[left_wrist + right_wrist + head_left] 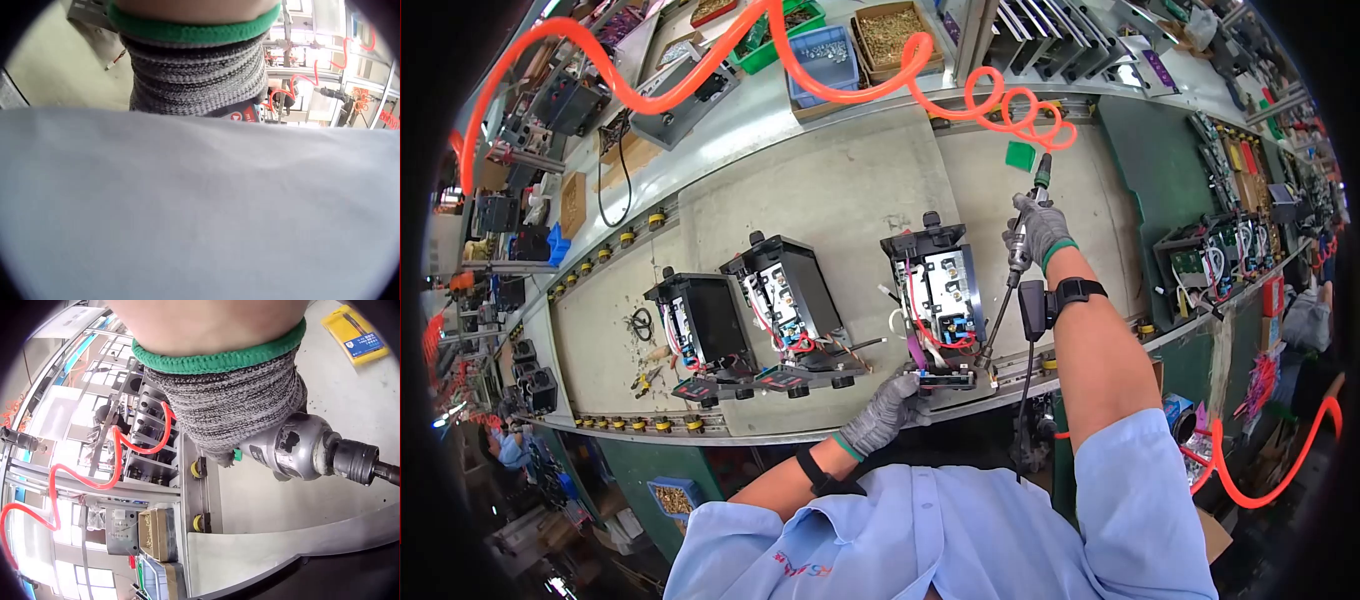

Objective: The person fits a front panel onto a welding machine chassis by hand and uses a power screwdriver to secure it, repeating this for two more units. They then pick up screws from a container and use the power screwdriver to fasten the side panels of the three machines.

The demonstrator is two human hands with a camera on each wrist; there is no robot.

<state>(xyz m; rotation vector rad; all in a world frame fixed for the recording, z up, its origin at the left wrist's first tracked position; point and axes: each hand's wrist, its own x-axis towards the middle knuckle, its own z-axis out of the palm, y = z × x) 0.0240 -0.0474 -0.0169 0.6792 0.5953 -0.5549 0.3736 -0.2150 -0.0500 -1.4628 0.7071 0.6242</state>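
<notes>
My gloved right hand (pixel 1045 228) grips an air screwdriver (pixel 1021 255), whose long bit slants down to the lower right corner of an open black device (pixel 940 290). In the right wrist view the screwdriver's metal body (pixel 297 450) comes out of the glove. White boards, with red and white wires, show inside the device. At its near end, my gloved left hand (pixel 887 414) holds the left end of a small dark front panel (pixel 946 380). In the left wrist view, shirt cloth (pixel 200 206) hides most of that hand; a corner of the red-and-black panel label (pixel 236 116) shows.
Two similar open devices (pixel 712 322) (pixel 792 290) stand to the left, near loose cables (pixel 640 324). A coiled red air hose (pixel 990 100) hangs across the far side. Behind the bench are a blue bin (pixel 822 62) and a box of small parts (pixel 892 38). Rollers line the bench edges.
</notes>
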